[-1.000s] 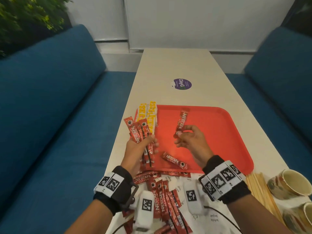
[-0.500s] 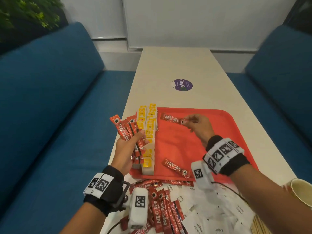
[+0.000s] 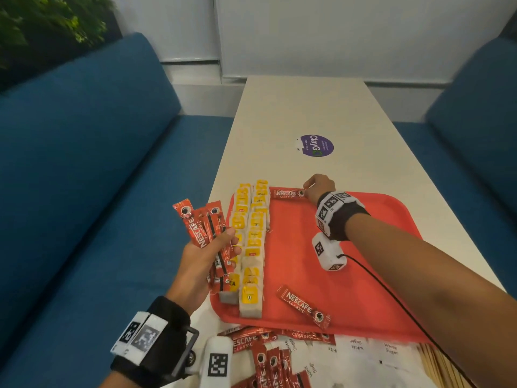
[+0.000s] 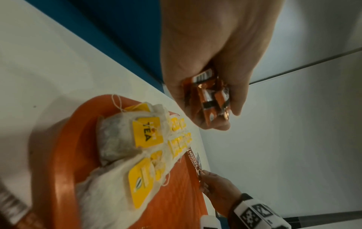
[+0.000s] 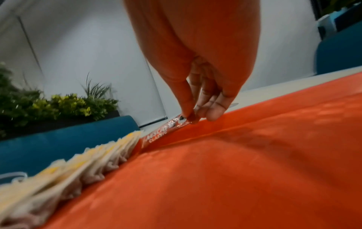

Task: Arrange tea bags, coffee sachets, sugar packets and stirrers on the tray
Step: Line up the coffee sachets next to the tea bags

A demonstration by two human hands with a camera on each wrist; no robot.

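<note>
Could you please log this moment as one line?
right hand: pinches sachet at tray far edge | left hand: grips sachet bundle | tea bags: rowed on tray

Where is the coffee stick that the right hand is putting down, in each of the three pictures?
Head view: the coffee sachet lies along the tray's far edge, top middle, pinched by the right hand.
Left wrist view: the sachet sits low and right of centre, thin and slanted.
Right wrist view: the sachet is at centre, below the fingertips.
Shared landmark: the row of yellow-tagged tea bags right beside it.
</note>
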